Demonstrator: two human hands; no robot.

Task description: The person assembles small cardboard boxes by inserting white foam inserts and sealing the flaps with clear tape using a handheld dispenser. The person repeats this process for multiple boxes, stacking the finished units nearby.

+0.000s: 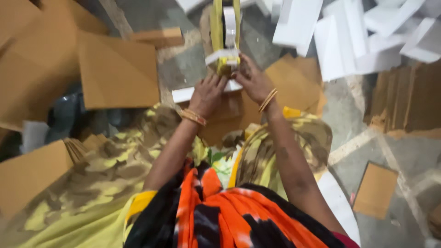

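Pressing down together, the fingers [216,85] of the left hand [207,95] lay curled on the near end of a white foam strip [186,94], while the right hand [251,80] pinched its fingers [240,64] at the base of a yellow tool [225,34]. How firmly either hand gripped could not be told, since motion blur smeared the fingertips and the backs of both hands covered the contact. The tool stood upright just beyond the hands, white tape or foam wound about its middle, and its top was cut off by the upper edge of the head view. The strip's right end was hidden under the hands. Beneath them sat a brown cardboard piece [239,115], partly covered by the yellow patterned cloth [115,174] over the person's knees. Outward, more cardboard sheets [117,73] lay at the left, a heap of white foam blocks [358,41] at the upper right, and one small cardboard square [375,190] on the grey floor [404,151] at the lower right.
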